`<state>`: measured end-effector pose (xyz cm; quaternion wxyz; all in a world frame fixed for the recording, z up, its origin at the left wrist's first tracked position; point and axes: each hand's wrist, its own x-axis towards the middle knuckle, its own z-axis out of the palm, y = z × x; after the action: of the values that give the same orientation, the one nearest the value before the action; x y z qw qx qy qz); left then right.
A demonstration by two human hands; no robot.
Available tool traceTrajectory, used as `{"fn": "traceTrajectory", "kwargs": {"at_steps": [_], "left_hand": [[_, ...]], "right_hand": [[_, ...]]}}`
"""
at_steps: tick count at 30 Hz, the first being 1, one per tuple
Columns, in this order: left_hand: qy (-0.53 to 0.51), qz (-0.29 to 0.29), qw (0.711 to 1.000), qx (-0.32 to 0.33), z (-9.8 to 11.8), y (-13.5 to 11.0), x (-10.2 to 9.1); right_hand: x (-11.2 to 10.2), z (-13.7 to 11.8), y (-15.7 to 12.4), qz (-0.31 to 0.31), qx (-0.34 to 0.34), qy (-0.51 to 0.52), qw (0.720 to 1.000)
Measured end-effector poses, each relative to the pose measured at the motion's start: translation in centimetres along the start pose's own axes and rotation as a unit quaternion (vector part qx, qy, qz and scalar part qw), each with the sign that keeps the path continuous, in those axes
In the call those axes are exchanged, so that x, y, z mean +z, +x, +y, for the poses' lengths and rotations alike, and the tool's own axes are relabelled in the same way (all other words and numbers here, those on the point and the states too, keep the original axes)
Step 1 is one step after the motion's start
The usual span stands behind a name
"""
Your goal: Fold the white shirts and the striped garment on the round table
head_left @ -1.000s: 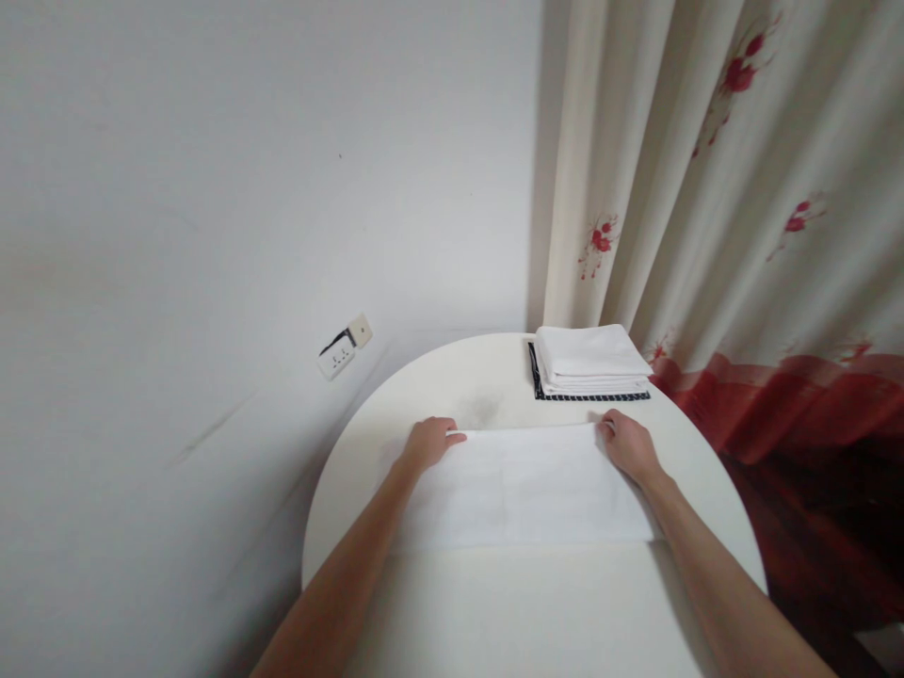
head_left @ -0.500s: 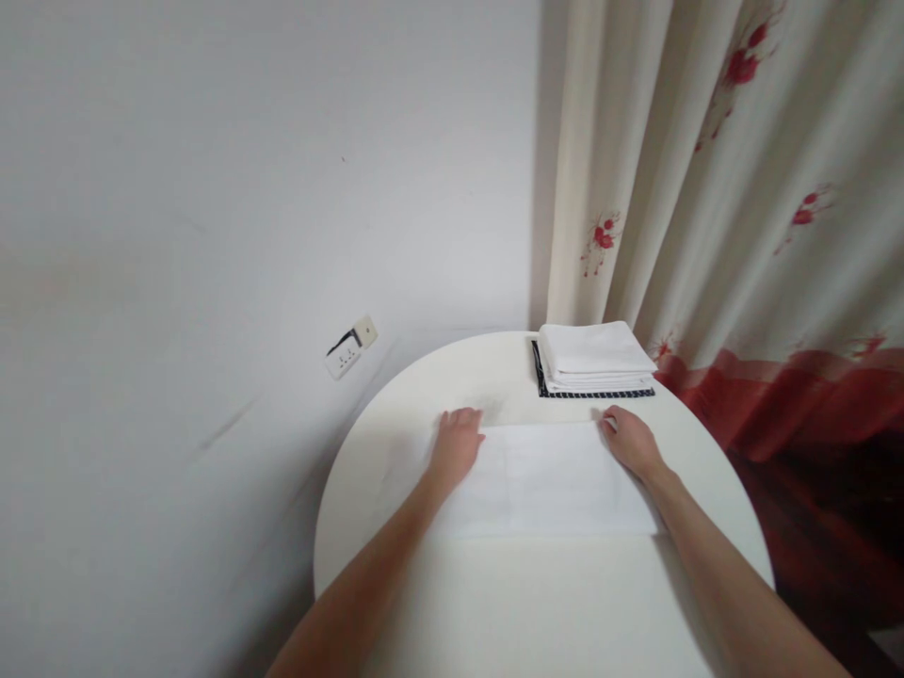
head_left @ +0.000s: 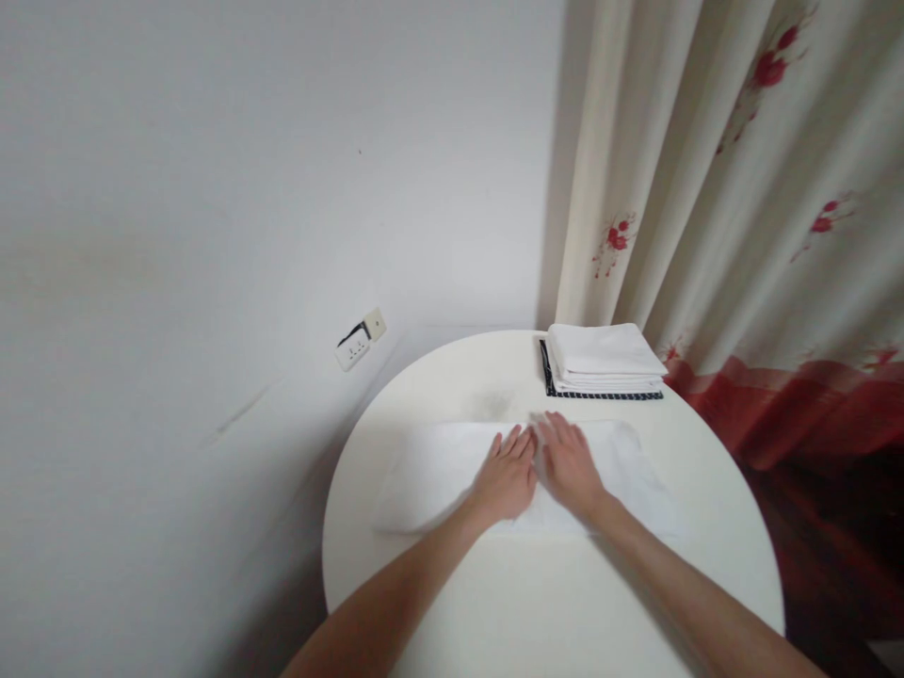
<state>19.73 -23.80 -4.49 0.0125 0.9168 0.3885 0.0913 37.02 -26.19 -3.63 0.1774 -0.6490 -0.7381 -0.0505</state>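
Observation:
A long white folded cloth (head_left: 438,471) lies flat across the round table, its longer side running left to right. My left hand (head_left: 507,476) rests flat on the middle of it, fingers stretched toward the far edge. Right beside it, my right hand (head_left: 566,460) lies palm down on the cloth, fingers extended and slightly blurred. The fingertips of both hands come close together near the cloth's far edge. Neither hand grips anything. Parts of the cloth under the palms and forearms are hidden.
A stack of folded white cloths (head_left: 607,353) sits on a dark patterned piece (head_left: 600,395) at the back right of the white table (head_left: 452,377). A wall with a socket (head_left: 353,350) stands at the left; a flowered curtain (head_left: 664,188) hangs at the right.
Both hands have moved inward from the left part and right end of the cloth to its middle. My right hand's curled fingers have straightened. The view has shifted slightly.

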Motion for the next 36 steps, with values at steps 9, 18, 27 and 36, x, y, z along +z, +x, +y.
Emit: {"fn": "traceTrajectory", "kwargs": {"at_steps": [9, 18, 27, 36], "left_hand": [[0.03, 0.028, 0.999, -0.036, -7.4, -1.9, -0.9], [-0.092, 0.022, 0.979, -0.179, -23.2, -5.8, -3.0], [-0.119, -0.185, 0.965, -0.141, -23.5, -3.2, -8.2], [-0.083, -0.223, 0.965, -0.112, -22.9, -2.5, -9.0]], "right_hand": [[0.2, 6.9, -1.2, -0.082, 0.093, -0.027, 0.992], [-1.9, 18.2, -1.3, -0.03, 0.207, 0.055, 0.976], [-2.7, 16.0, 4.3, -0.163, 0.037, 0.119, 0.979], [-3.4, 16.0, 6.7, -0.287, 0.028, 0.12, 0.95]]}}
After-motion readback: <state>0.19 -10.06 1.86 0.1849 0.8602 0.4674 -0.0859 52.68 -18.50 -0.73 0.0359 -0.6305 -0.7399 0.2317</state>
